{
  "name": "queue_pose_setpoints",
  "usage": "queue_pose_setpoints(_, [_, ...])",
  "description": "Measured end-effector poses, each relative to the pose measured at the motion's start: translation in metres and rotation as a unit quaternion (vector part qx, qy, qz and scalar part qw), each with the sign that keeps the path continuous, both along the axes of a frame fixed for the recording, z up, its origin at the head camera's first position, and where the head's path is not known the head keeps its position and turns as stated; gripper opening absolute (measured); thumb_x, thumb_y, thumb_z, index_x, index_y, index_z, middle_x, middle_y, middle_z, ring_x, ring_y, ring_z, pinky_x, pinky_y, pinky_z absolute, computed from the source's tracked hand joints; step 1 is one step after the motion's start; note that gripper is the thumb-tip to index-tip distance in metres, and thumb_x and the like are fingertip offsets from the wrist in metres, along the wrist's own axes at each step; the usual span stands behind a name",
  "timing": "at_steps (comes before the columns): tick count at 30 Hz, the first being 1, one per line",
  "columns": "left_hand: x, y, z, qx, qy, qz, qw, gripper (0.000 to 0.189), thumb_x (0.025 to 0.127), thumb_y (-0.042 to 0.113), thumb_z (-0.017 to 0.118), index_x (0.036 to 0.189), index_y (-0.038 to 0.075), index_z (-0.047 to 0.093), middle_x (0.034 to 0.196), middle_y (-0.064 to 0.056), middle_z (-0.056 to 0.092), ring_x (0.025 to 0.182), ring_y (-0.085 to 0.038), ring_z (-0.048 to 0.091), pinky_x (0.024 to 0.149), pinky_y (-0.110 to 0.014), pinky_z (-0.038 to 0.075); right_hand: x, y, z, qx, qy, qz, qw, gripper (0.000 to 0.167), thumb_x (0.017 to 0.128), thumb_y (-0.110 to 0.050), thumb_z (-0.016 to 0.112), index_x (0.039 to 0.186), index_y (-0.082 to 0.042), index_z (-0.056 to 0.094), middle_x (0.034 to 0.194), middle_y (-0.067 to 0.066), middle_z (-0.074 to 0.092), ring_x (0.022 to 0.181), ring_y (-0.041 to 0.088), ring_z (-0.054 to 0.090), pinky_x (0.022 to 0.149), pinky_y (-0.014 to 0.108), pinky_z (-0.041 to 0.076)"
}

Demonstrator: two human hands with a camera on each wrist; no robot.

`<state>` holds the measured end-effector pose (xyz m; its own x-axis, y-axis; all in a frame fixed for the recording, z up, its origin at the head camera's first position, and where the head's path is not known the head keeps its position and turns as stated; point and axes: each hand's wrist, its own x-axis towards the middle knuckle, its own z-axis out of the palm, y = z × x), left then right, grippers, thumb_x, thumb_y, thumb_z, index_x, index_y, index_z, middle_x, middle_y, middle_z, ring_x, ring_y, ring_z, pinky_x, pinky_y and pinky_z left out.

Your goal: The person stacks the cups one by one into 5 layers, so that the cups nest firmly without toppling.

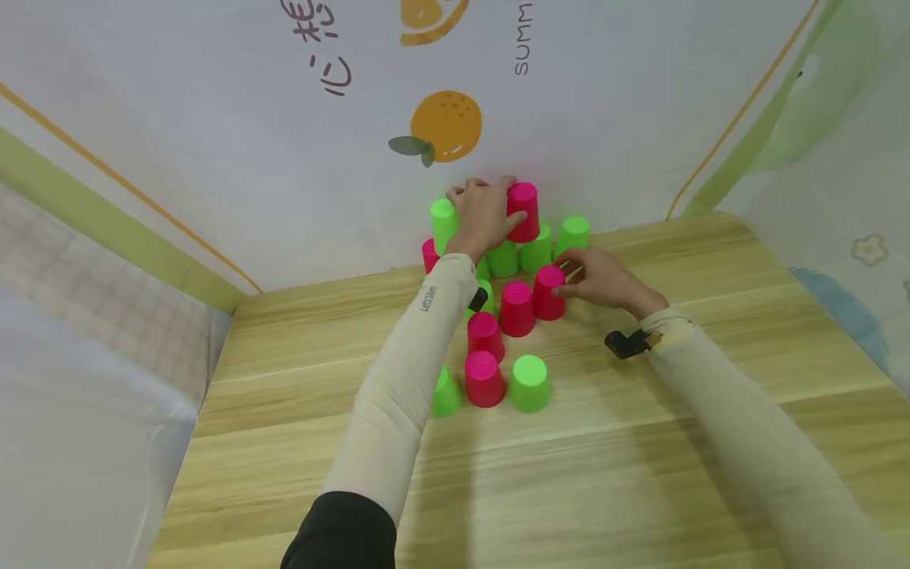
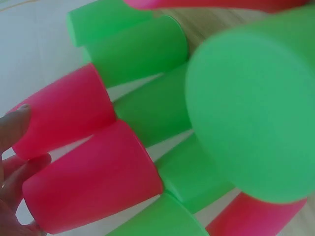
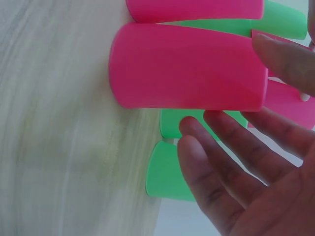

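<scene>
At the top of a stack of plastic cups near the back wall, my left hand [image 1: 486, 212] holds a pink cup [image 1: 524, 212] by its upper end, thumb on its near side. In the left wrist view, a second pink cup [image 2: 93, 177] lies close beside it, next to the fingers, both above a row of green cups [image 2: 135, 51]. My right hand [image 1: 604, 278] holds another pink cup [image 1: 549, 292] between thumb and fingers; in the right wrist view this cup [image 3: 187, 66] is upright on the tabletop, beside another pink cup [image 3: 197, 9].
Nearer the front stand more upside-down cups: pink ones [image 1: 517, 310] in a slanting line, a front pink cup [image 1: 485, 379] and a green cup [image 1: 529, 383] to its right. A green cup [image 1: 444, 224] stands high at the stack's left. A white printed cloth [image 1: 604, 118] backs the wooden table [image 1: 298, 411].
</scene>
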<state>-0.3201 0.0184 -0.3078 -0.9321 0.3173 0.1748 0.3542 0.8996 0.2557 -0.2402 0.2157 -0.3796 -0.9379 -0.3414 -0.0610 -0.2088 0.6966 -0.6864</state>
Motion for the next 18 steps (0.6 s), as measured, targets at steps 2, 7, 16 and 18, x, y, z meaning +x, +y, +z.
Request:
queue_pose_setpoints(2, [0.000,-0.001,0.000,-0.012,0.001,0.003,0.9999,0.060,0.094,0.044,0.066,0.148,0.025,0.048,0.129,0.000,0.069,0.136,-0.027,0.044,0.111,-0.053,0.025,-0.002,-0.001,-0.003,-0.001,-0.003,-0.001,1.0000,0.051,0.090,-0.015,0.073,0.134,0.003,0.053,0.128,0.027,0.063,0.111,0.040,0.067,0.096,0.051,0.058])
queue_pose_setpoints(7, [0.000,-0.001,0.001,-0.032,0.007,0.003,0.9995,0.061,0.095,0.043,0.065,0.150,0.026,0.045,0.131,0.001,0.069,0.137,-0.027,0.046,0.109,-0.053,0.028,-0.005,-0.003,-0.006,-0.012,-0.006,-0.004,0.9999,0.055,0.091,-0.016,0.072,0.138,0.001,0.050,0.131,0.026,0.061,0.119,0.043,0.063,0.098,0.053,0.056])
queue_pose_setpoints(16, [0.015,-0.021,0.014,0.019,0.053,-0.035,0.9978,0.056,0.096,0.038,0.066,0.147,0.023,0.050,0.138,0.002,0.065,0.138,-0.025,0.046,0.109,-0.053,0.026,-0.008,-0.004,-0.008,-0.021,0.019,0.001,0.9996,0.049,0.090,-0.014,0.072,0.134,-0.002,0.055,0.130,0.024,0.064,0.123,0.042,0.060,0.104,0.058,0.050])
queue_pose_setpoints(18, [0.022,-0.030,0.018,0.037,0.061,-0.052,0.9961,0.055,0.096,0.037,0.066,0.146,0.022,0.051,0.142,0.002,0.062,0.138,-0.026,0.045,0.110,-0.054,0.025,-0.010,-0.002,-0.008,-0.025,0.020,0.000,0.9995,0.048,0.090,-0.014,0.072,0.134,-0.002,0.056,0.129,0.024,0.065,0.124,0.042,0.060,0.106,0.059,0.049])
